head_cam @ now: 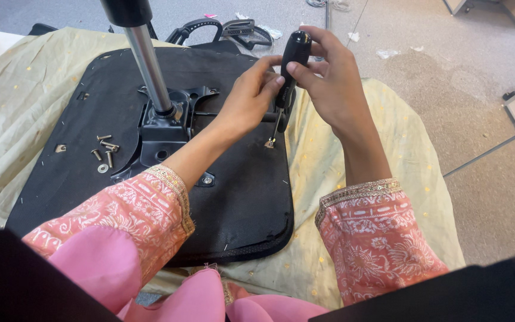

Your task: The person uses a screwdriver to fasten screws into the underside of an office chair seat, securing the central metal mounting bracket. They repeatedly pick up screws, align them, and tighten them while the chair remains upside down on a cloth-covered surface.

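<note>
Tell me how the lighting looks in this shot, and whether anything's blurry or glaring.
Head view: soft, even light, faint shadows; a bright streak of glare runs down the metal gas cylinder; the right hand, left hand and screwdriver are sharp; the dark shapes along the bottom edge and the pink sleeves nearest the camera look soft.

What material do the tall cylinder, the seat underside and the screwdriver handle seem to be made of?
Cylinder: likely polished metal, since it shines silver. Seat underside: apparently black fabric, matte, with a stitched edge. Screwdriver handle: probably black plastic or rubber, with a slight gloss; both hands hold the tool.
</note>
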